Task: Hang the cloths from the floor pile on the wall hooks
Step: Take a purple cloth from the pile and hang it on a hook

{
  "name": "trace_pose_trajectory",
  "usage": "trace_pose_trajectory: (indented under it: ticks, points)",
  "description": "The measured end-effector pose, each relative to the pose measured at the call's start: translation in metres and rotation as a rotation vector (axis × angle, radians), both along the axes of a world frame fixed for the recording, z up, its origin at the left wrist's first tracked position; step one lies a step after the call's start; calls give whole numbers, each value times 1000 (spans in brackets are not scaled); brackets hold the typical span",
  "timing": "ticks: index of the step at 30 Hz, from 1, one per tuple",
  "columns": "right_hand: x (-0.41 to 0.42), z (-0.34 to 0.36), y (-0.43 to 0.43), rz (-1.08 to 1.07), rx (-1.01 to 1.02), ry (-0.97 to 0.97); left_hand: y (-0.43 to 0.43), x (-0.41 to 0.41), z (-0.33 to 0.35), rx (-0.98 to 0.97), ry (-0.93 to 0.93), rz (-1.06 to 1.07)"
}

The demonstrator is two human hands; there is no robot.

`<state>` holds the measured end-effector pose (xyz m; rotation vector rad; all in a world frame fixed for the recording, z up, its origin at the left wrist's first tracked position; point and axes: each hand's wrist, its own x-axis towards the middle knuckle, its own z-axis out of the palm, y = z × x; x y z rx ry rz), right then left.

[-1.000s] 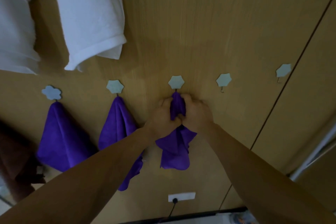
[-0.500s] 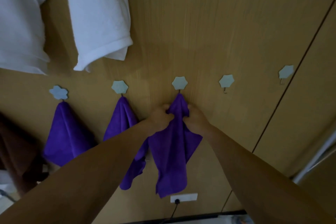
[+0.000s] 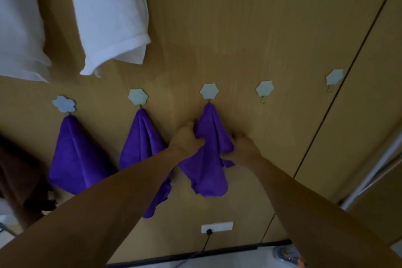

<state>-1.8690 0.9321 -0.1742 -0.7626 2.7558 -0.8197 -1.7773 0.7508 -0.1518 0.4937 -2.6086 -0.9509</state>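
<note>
- The left hand (image 3: 186, 139) grips the left edge of a purple microfibre cloth (image 3: 210, 165); the right hand (image 3: 245, 148) pinches its right edge
- The cloth's top hangs from a pale flower-shaped wall hook (image 3: 209, 91)
- A second purple cloth (image 3: 141, 137) hangs just left

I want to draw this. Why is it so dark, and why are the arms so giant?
Head view: dim light makes the wooden wall murky and the middle purple cloth deep-coloured. Head view: the wide lens stretches near things, so the left forearm and right forearm swell toward the bottom and the door seam slants. Head view: the left hand and right hand look slightly soft.
</note>
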Motion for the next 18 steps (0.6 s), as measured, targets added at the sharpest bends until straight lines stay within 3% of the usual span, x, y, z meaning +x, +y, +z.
trace_pose_trajectory:
  ticks: [2,5,10,12,18]
  points:
    - [7,13,-10,16,-169,136,6,-1,7,24,110,3]
    - [15,28,-29,120,-341,161,12,-5,15,9,128,-34]
    - [13,18,-30,57,-185,64,7,5,9,-40,-65,-28]
    - [17,13,-23,22,-230,7,4,12,6,5,-127,-27]
    - [54,4,10,-121,-314,35,8,41,4,-3,-96,22]
